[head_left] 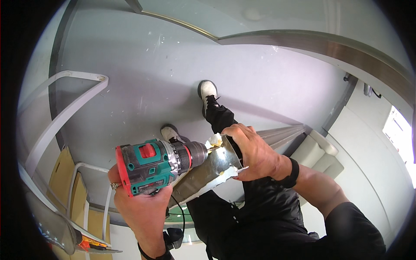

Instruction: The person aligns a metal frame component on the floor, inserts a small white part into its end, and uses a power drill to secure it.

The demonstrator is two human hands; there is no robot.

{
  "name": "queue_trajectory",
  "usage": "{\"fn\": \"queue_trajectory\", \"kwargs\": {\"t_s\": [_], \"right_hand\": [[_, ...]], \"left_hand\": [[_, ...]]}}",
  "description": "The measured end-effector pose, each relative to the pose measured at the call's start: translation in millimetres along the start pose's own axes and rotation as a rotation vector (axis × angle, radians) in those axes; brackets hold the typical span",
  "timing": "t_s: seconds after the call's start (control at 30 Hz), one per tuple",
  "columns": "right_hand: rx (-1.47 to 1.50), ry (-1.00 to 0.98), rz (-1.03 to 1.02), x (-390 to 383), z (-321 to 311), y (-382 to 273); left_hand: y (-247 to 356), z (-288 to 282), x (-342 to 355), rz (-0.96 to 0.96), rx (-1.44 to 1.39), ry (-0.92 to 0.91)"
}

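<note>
My left hand (141, 214) is wrapped round the grip of a teal, black and red cordless drill (149, 162), its chuck pointing right. The drill's tip meets the end of a long shiny metal channel (223, 160), beside a ragged white and yellowish lump (214, 141). White flaky residue (221, 177) runs along the channel's lower edge. At that same end, my right hand (255, 151) grips the channel, thumb and fingers round its far rim. The drill hides part of the channel, and the bit is barely visible.
White bent tube frames (65, 115) and yellowish boards (63, 169) stand at the left. A metal-edged panel (303, 38) crosses the top. Cream padded blocks (314, 149) sit right, near a long metal strip (281, 135). My shoes (209, 89) are on the grey floor (143, 65).
</note>
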State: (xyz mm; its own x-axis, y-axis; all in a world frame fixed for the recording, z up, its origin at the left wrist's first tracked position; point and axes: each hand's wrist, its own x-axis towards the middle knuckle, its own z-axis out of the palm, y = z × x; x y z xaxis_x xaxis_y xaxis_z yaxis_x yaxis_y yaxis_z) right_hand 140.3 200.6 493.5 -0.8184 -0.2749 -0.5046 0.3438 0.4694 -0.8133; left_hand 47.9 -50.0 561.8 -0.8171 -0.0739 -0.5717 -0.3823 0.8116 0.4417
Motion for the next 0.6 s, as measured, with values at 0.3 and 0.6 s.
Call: {"fn": "queue_trajectory", "kwargs": {"t_s": [0.3,0.6], "right_hand": [[0.013,0.032,0.012,-0.3,4.3,1.4],[0.038,0.039,-0.028,-0.2,2.8,4.7]], "left_hand": [[-7.5,-0.4,0.8,-0.004,0.078,-0.039],[-35.6,7.1,20.3,0.279,0.037,-0.02]]}}
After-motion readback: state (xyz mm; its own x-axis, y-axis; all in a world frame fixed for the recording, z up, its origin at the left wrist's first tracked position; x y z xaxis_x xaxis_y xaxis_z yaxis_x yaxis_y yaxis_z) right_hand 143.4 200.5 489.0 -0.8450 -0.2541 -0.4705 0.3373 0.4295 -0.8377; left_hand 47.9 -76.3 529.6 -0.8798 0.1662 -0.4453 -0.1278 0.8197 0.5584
